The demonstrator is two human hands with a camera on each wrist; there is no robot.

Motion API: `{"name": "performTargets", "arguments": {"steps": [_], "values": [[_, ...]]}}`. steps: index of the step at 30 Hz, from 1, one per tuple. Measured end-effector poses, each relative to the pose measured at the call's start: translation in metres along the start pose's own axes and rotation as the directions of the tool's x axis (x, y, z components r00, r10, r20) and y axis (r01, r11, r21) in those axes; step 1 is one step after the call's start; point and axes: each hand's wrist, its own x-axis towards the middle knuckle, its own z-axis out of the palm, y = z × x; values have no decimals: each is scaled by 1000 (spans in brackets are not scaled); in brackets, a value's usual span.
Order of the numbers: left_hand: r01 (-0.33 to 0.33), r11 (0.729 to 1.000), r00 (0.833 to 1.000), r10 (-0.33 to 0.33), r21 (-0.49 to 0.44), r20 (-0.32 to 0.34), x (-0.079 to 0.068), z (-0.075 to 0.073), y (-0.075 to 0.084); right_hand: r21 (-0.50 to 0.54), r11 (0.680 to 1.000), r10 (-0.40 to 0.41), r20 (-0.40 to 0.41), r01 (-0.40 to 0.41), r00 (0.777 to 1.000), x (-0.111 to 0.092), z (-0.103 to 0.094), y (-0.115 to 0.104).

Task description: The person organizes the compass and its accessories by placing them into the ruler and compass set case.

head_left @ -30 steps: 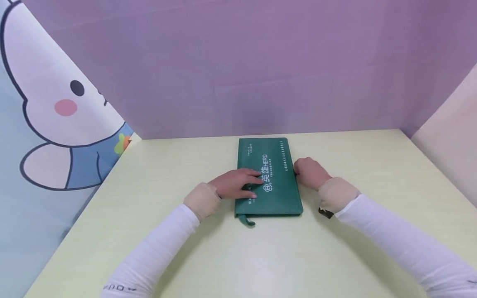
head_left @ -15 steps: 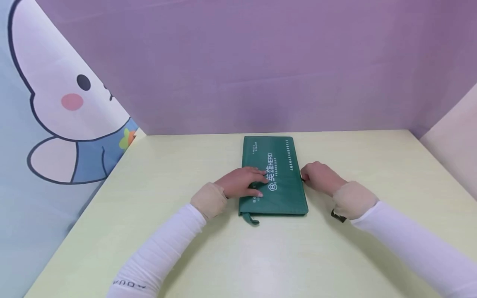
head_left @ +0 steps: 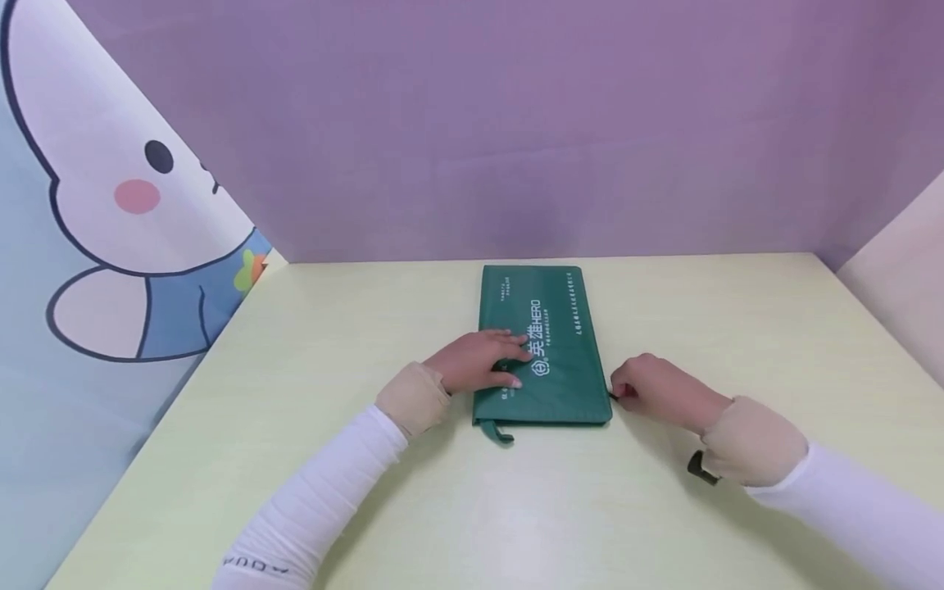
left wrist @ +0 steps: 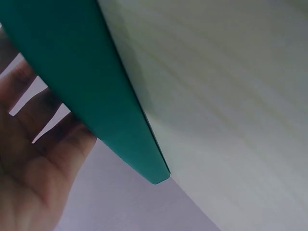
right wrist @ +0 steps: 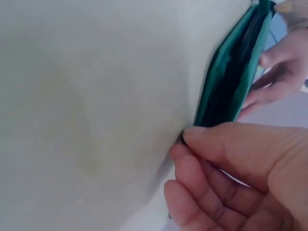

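A flat green case [head_left: 571, 369] with white lettering, including HERO, lies lengthwise on the table. A short green strap [head_left: 497, 434] sticks out at its near left corner. My left hand [head_left: 479, 362] rests on the left half of the cover, its fingers spread. At the case's right edge, close to the near corner, the thumb and forefinger of my right hand [head_left: 656, 393] pinch a small dark zipper pull [right wrist: 183, 138], mostly hidden by the fingertips. In the right wrist view, the case's edge gapes beyond them, with a dark inside [right wrist: 236, 72].
The pale table [head_left: 354, 328] surrounds the case on all sides. Behind stands a purple backdrop [head_left: 509, 123]. A cartoon-printed panel [head_left: 96, 246] borders the left side, and a pale panel [head_left: 907, 270] the right.
My right hand has slid towards me along the case's right edge, from about its middle to near the corner. My left hand stays on the cover, and the case keeps its place.
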Motion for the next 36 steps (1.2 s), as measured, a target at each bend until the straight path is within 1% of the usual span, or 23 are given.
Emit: {"name": "performTargets", "arguments": {"steps": [3, 5, 9, 11, 14, 17, 21, 24, 30, 36], "values": [[0, 1000, 1000, 0, 3, 0, 1, 0, 0, 30, 998, -46, -7, 47, 999, -8, 3, -2], [1, 1000, 1000, -1, 3, 2, 1, -1, 0, 77, 994, -78, 0, 78, 997, -12, 4, -4], [6, 1000, 1000, -6, 10, 4, 2, -1, 1, 188, 978, -96, 20, 90, 995, -17, 7, -9], [4, 1000, 1000, -4, 12, 5, 2, -2, 1, 210, 974, -90, 24, 83, 996, -19, 9, -14], [-1, 1000, 1000, 1, 10, 5, 1, -2, 2, 177, 982, -74, 29, 67, 997, -19, 12, -25], [-9, 1000, 1000, 9, 1, 4, 0, -3, 2, 113, 993, -38, 33, 34, 999, -15, 16, -40], [-9, 1000, 1000, 9, -4, -1, 0, -3, 2, 52, 999, 16, 27, -17, 1000, -6, 21, -57], [-8, 1000, 1000, 8, 2, -4, -1, -3, 1, 5, 1000, 29, 23, -29, 999, 3, 25, -67], [-8, 1000, 1000, 8, -2, -6, -2, -4, 2, -72, 997, 10, 6, -10, 1000, 20, 32, -85], [-8, 1000, 1000, 8, 7, -2, 0, -5, 4, -97, 995, -12, 15, 14, 1000, 36, 39, -104]]}}
